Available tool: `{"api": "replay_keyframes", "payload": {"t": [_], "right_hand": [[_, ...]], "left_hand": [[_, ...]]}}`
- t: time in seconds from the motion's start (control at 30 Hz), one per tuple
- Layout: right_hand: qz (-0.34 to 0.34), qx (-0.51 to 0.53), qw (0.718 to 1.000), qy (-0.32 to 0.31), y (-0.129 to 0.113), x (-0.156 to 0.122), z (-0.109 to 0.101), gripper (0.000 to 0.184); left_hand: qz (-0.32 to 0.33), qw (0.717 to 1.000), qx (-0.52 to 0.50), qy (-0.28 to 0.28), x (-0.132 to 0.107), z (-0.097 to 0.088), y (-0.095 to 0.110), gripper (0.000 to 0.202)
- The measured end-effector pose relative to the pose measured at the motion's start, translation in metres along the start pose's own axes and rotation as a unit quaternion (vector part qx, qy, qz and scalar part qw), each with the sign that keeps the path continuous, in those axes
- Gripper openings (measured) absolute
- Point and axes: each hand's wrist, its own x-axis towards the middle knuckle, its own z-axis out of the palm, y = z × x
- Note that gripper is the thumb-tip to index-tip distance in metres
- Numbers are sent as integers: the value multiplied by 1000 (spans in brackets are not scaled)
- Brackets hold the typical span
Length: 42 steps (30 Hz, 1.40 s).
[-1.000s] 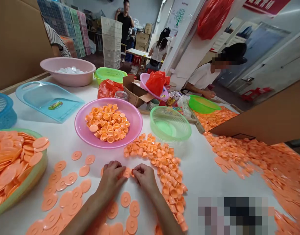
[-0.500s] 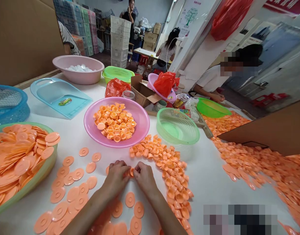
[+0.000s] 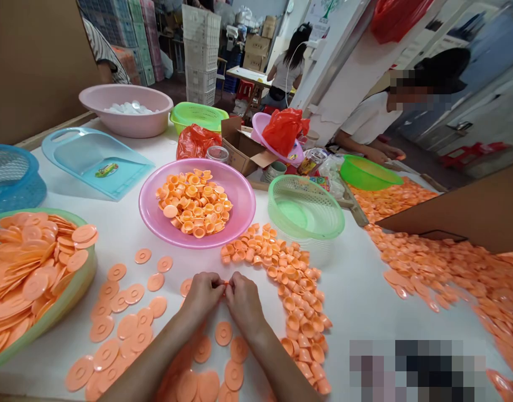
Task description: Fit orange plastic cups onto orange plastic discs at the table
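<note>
My left hand (image 3: 204, 294) and my right hand (image 3: 243, 301) meet above the white table, fingertips pinched together around a small orange plastic piece (image 3: 226, 283). Only a sliver of it shows between the fingers; the rest is hidden. Flat orange discs (image 3: 107, 354) with a raised ring lie scattered left of my hands and between my forearms. To the right, small orange cup-shaped pieces (image 3: 296, 297) form a curved band. Just beyond my hands stands a pink basin (image 3: 246, 219) holding a heap of orange pieces (image 3: 193, 204), cup-shaped with brims.
A green basket (image 3: 91, 282) full of discs stands at left, by a blue basket (image 3: 19, 187) and a blue scoop tray (image 3: 124, 181). A light-green basket (image 3: 329, 223) sits right of the basin. Cardboard panels (image 3: 461, 218) flank the table. A co-worker (image 3: 365, 125) sits at far right.
My hands have come closer together, and the cup-shaped piece that showed between them is now mostly covered by fingers. The view has shifted slightly.
</note>
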Motion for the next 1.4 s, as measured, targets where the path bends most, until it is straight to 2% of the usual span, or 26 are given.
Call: {"api": "replay_keyframes", "payload": {"t": [0.13, 0.23, 0.33, 0.4, 0.5, 0.63, 0.73, 0.83, 0.97, 1.03, 1.13, 1.2, 1.27, 1.4], "right_hand": [[5, 58, 998, -17, 12, 1, -10, 17], [29, 56, 998, -32, 32, -9, -29, 18], [38, 19, 997, -67, 50, -21, -49, 20], [24, 0, 997, -67, 52, -22, -58, 22], [-6, 19, 1000, -11, 40, -4, -57, 21], [-43, 41, 995, 74, 20, 36, -36, 17], [-40, 30, 995, 88, 15, 49, -21, 13], [-51, 78, 993, 69, 23, 41, -19, 13], [-119, 148, 982, 19, 44, 16, -28, 18], [-131, 170, 976, 39, 54, 6, -32, 22], [-82, 186, 973, 109, 62, 0, -35, 22], [-31, 184, 974, 129, 60, 4, -35, 17], [0, 175, 978, 114, 52, 11, -31, 17], [-13, 117, 991, 58, 34, 26, -21, 16]], "left_hand": [[18, 1000, 1, -7, -1, -20, -1, 25], [23, 999, 1, 47, -9, -44, -5, 29], [42, 993, 95, 48, -20, -55, -9, 25], [75, 981, 179, 20, -24, -49, -9, 22], [100, 959, 264, 11, -23, -30, -6, 15], [123, 951, 281, 23, -17, -11, 0, 10], [152, 951, 267, 21, -16, -8, 4, 8], [156, 959, 236, 21, -16, -8, 4, 7], [164, 960, 224, 22, -18, -8, -1, 15], [171, 959, 223, 24, -19, -8, -3, 14], [179, 960, 215, 15, -19, -8, -5, 14], [180, 961, 211, 15, -20, -8, -6, 18], [182, 960, 210, 27, -21, -6, -7, 24], [179, 959, 213, 51, -22, -2, -8, 34]]}}
